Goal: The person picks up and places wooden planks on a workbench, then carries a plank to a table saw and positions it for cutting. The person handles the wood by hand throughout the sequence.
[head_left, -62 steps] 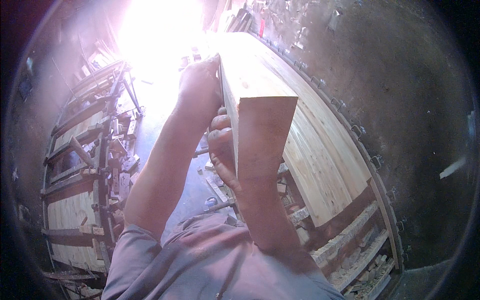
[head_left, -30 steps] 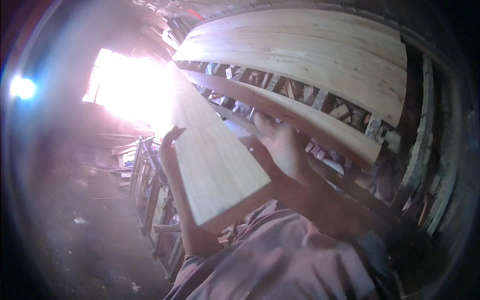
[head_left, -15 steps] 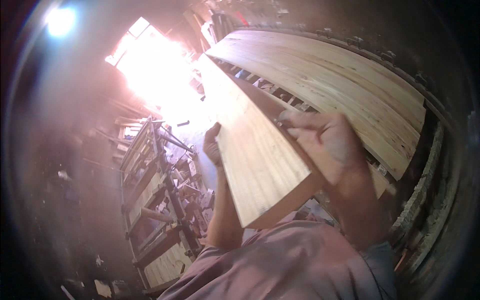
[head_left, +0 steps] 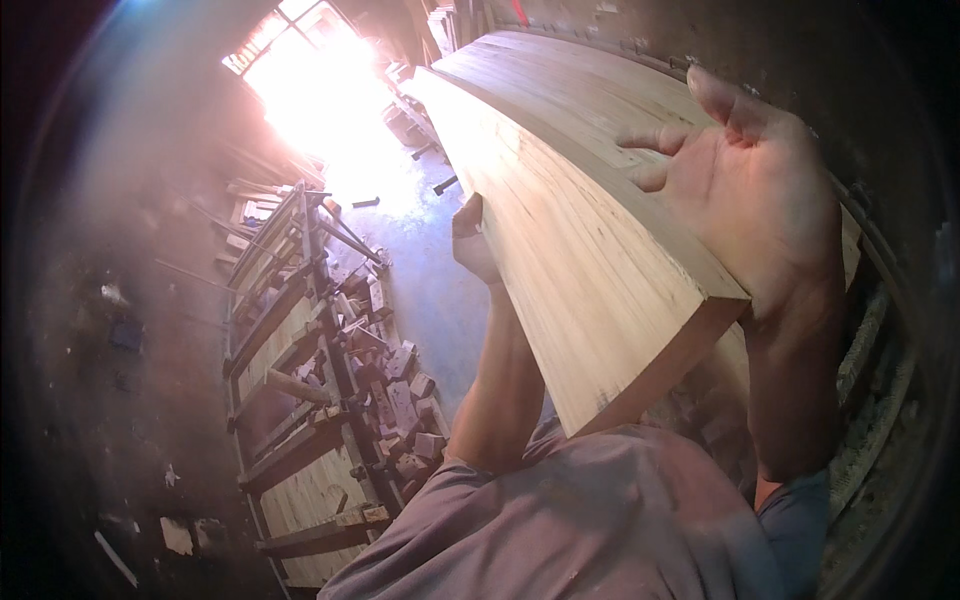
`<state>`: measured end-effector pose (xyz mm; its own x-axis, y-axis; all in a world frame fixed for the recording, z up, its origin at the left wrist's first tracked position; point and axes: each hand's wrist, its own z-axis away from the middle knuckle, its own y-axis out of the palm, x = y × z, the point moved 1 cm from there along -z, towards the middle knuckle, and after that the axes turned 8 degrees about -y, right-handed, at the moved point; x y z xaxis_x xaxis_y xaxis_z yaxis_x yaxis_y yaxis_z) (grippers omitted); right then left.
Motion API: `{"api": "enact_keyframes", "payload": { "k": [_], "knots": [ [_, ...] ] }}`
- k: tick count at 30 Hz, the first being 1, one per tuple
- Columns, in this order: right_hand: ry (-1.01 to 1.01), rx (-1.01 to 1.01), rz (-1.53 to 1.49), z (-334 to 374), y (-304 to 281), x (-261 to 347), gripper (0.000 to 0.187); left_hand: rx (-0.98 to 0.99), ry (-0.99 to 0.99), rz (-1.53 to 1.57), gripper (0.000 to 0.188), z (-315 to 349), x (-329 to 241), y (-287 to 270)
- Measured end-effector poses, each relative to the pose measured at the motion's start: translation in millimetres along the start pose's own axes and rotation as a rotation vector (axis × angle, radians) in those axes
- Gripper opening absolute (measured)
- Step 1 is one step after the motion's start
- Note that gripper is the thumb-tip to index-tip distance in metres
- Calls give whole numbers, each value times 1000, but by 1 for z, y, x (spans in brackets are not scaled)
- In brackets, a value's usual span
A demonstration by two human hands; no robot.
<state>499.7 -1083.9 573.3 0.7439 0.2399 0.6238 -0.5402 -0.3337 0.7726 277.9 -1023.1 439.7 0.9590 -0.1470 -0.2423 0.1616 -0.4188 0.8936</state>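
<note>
A long pale wooden board (head_left: 590, 270) slants from the far left down toward my chest, its near cut end tilted toward me. My left hand (head_left: 472, 240) holds the board's left edge; most of its fingers are hidden beneath. Beside the right edge, my right hand (head_left: 740, 190) is open, palm showing and fingers spread. The heel of this hand lies close against the board's near right corner; whether it touches, I cannot tell. Behind the board lies a wide wooden panel (head_left: 590, 85), partly covered by the board and my right hand.
On the left stands a dark rack (head_left: 330, 350) with wooden panels in it. Small wood offcuts (head_left: 400, 390) are heaped beside it on the grey floor (head_left: 435, 330). A bright window (head_left: 310, 60) glares at the far end. Upright boards (head_left: 445, 28) lean beyond the panel.
The board and my left hand have shifted to the right in view. My right hand has opened from a curled position at the board's edge and moved up and right.
</note>
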Motion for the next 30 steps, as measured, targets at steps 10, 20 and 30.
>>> {"api": "enact_keyframes", "payload": {
  "k": [10,20,30],
  "knots": [
    [-5,49,-167,3,-7,-4,71,-457,251,-554,54,9,1,6],
    [-114,21,-63,7,-9,-20,77,-447,-15,-489,56,28,-28,0],
    [-172,-10,41,15,-12,-24,85,-240,-47,-146,60,18,-5,-31]
  ]
}}
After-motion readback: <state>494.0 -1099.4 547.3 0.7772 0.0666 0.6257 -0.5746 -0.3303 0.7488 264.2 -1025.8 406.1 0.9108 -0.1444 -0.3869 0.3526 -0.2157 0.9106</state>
